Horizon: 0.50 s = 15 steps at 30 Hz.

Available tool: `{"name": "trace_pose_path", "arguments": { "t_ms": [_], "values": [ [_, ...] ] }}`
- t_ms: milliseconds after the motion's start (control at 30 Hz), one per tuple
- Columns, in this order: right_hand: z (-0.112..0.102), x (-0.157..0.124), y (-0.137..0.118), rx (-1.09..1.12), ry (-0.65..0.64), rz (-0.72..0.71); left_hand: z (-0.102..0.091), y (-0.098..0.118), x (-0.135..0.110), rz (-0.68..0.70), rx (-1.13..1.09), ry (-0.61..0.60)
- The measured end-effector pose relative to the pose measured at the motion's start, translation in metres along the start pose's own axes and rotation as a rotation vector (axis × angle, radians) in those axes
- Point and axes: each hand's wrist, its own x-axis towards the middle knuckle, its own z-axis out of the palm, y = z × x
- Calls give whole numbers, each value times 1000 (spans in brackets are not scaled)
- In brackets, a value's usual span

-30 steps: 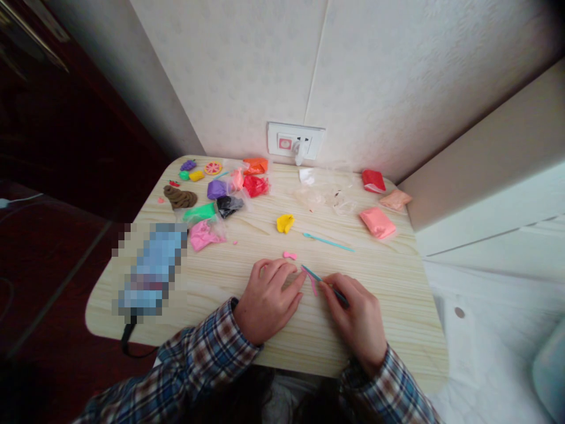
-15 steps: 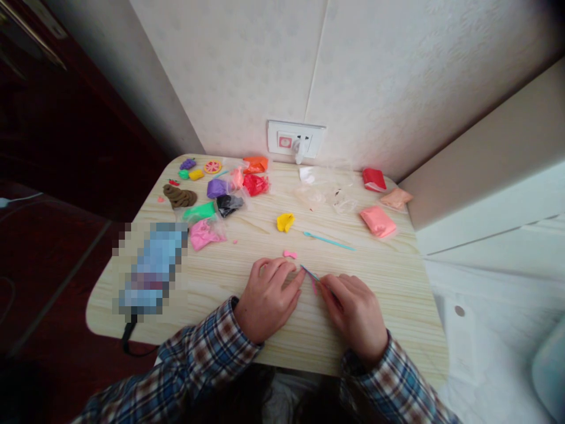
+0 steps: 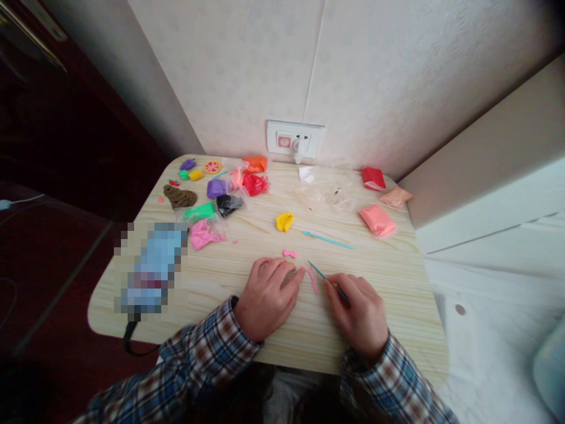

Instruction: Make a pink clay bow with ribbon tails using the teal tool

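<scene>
Pink modelling-clay strip (image 3: 313,284): lies on the bench (image 3: 220,288) between the hands, upper end at the left index fingertip. Left hand (image 3: 268,301) part open, fingers loosely bent, no grip seen. Right hand (image 3: 359,315) closed round a teal modelling tool (image 3: 316,269), tip just beside the strip. Judged light, soft, easily stretched; best held lightly at an end.

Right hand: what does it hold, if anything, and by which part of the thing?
The right hand holds a thin blue-green tool, gripped behind its exposed front end.
</scene>
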Motion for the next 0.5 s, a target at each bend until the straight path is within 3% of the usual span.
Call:
{"name": "trace_pose_path", "arguments": {
  "t_ms": [333, 500],
  "values": [
    [2, -5, -1, 30, -52, 2, 3, 1, 0, 25, -14, -23],
    [2, -5, -1, -43, 1, 20, 3, 1, 0, 27, -16, -33]
  ]
}}
